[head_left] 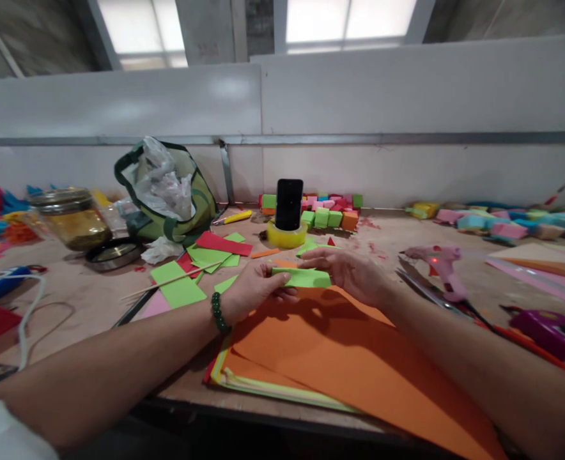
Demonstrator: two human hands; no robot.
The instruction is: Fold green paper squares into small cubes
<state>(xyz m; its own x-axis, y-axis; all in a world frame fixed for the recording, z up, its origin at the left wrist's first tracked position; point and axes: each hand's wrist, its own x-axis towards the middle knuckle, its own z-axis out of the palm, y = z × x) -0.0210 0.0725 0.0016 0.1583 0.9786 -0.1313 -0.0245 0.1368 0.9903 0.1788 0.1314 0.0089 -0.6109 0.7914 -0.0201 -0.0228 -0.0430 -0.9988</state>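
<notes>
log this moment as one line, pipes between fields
left hand: holding green paper | right hand: by its right end | underneath: orange sheet | to the right: pink glue gun, red light lit

A paper strip (306,278) lies between my left hand (251,294) and right hand (362,275), above sheets (330,358) at lower center; phone (289,203) behind, glue gun (443,259) right, apparently beside scissors (424,291).

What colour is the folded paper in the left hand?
The folded paper is bright green; the head view shows it best.
</notes>
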